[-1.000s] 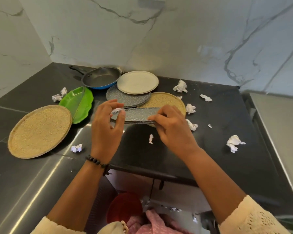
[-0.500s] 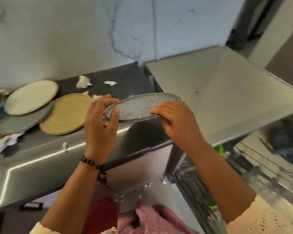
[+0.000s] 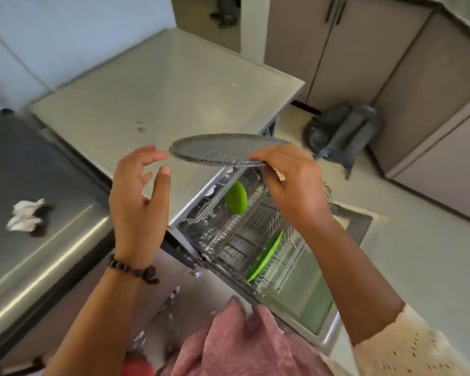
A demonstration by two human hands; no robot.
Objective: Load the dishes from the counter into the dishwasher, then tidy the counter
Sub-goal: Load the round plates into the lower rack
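My right hand (image 3: 291, 185) pinches the near rim of a grey speckled plate (image 3: 223, 149), held almost flat in the air above the open dishwasher. My left hand (image 3: 139, 194) is just left of the plate with its fingers spread and relaxed, off the rim. Below, the pulled-out lower rack (image 3: 236, 234) holds a green dish (image 3: 236, 198) standing at its far end and a green plate (image 3: 265, 256) on edge nearer to me.
The dark steel counter (image 3: 25, 253) is at the left with a crumpled white tissue (image 3: 25, 215) on it. A pale worktop (image 3: 152, 88) sits above the dishwasher. A grey backpack (image 3: 342, 131) lies on the floor by the cabinets (image 3: 432, 90).
I have turned right from the counter to the dishwasher, carrying the grey plate along. My left hand has let go of the plate's rim; only the right hand holds it now.
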